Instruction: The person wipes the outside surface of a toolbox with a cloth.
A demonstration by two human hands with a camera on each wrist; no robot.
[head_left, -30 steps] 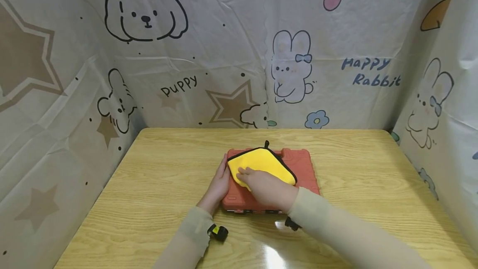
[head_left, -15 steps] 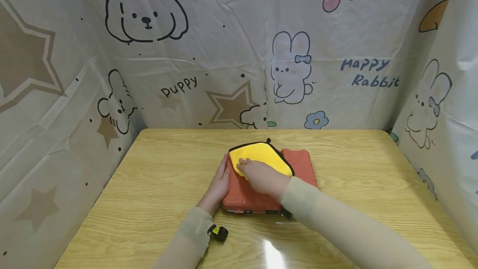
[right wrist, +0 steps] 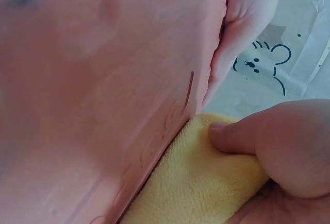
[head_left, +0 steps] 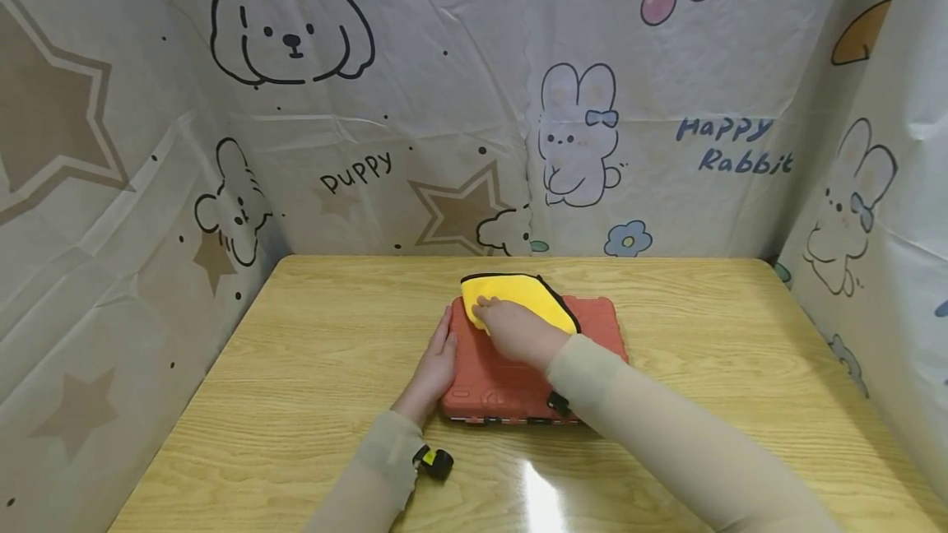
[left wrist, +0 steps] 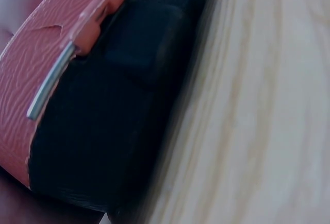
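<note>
A red case [head_left: 496,389] with a textured lid lies on the wooden table. My left hand [head_left: 434,367] presses against its left side, with the fingers straight along the edge. A folded yellow cloth [head_left: 522,290] with black trim covers the far part of the lid and reaches past its back edge. My right hand [head_left: 522,334] holds the cloth; in the right wrist view the thumb [right wrist: 232,136] lies on the fluffy cloth, at the case's edge. The left wrist view shows the case's black lower half [left wrist: 98,136] and a metal pin [left wrist: 50,82].
The wooden table [head_left: 318,327] runs back to a patterned cloth wall [head_left: 444,122] with cartoon animals. Similar cloth hangs at both sides. A small black wrist camera [head_left: 437,463] sits below the left hand. Light reflects off the table's near part.
My right hand has slid the yellow cloth away from me across the lid, to its back edge. More of the front lid shows. My left hand and the case have stayed put.
</note>
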